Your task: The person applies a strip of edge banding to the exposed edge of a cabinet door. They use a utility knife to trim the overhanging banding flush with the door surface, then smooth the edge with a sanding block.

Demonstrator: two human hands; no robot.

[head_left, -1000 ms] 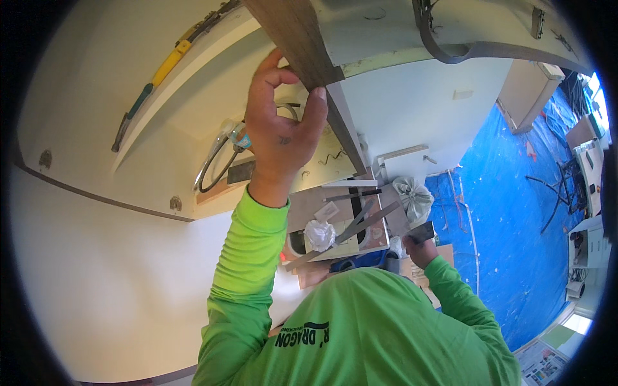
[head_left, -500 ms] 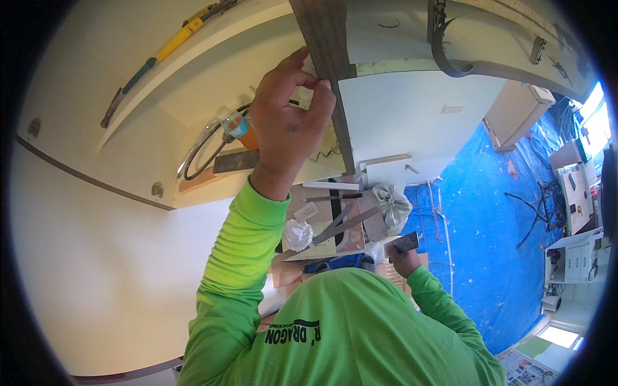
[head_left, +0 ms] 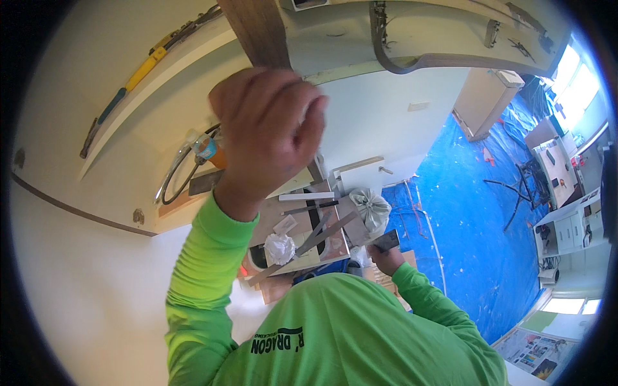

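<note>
My left hand (head_left: pixel 267 125) is raised in front of a dark wood-grain edge (head_left: pixel 254 32) of the white cabinet, its fingers curled closed, slightly blurred; I cannot see what, if anything, is inside them. My right hand (head_left: pixel 386 257), low by the cluttered board, holds a dark flat rectangular piece (head_left: pixel 387 240). On the cabinet shelf to the left lie a bottle with orange contents (head_left: pixel 209 150), a looped cable (head_left: pixel 170 185) and a dark block (head_left: pixel 206 182). A long tool with yellow and teal parts (head_left: pixel 145 67) rests on the white ledge (head_left: pixel 103 153).
Below are a board with strips (head_left: pixel 322 235), crumpled white paper (head_left: pixel 280 249) and a pale bundled bag (head_left: pixel 369 212). A curved dark edging band (head_left: pixel 425 61) runs along the upper right. Blue sheeting (head_left: pixel 463 244) covers the floor; a tan panel box (head_left: pixel 476 103) and white drawers (head_left: pixel 566 230) stand right.
My left hand has turned and curled, shifting down and left from the dark edge to cover more of it. The whole view has shifted; my right hand still holds the dark piece.
</note>
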